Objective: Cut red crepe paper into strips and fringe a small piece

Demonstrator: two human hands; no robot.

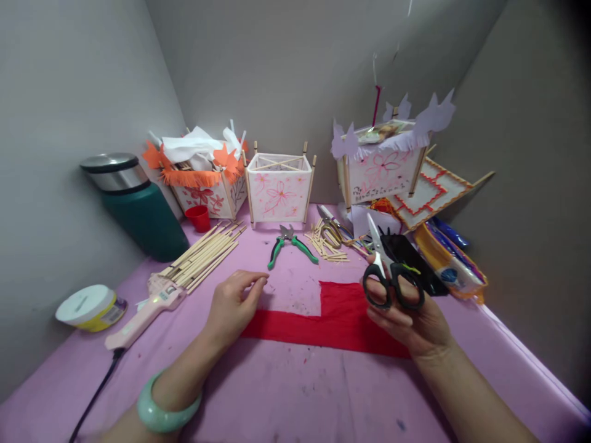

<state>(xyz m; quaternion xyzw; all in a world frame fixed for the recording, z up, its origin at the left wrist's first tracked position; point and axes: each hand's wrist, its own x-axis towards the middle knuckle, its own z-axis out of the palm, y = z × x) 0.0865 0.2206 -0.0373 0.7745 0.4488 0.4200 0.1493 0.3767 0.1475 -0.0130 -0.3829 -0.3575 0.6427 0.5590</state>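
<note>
Two digits of the left hand (233,307), thumb and forefinger, were pinched together. Right of that pinch, red cloth (341,326) lay on the pink table (277,394), running beneath the right hand (418,329), which gripped black-handled scissors (377,251), blades pointing up.

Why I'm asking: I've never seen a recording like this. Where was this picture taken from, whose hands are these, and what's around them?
It comes from a camera worn on a person's head, looking forward and down. There is no machine: the two bare hands are that person's own. The right hand holds black-handled scissors. The left hand is at the left end of a red cloth; whether it grips anything, I cannot tell. Also on the pinkish table are green-handled cutters, sticks and a pink corded tool.
</note>
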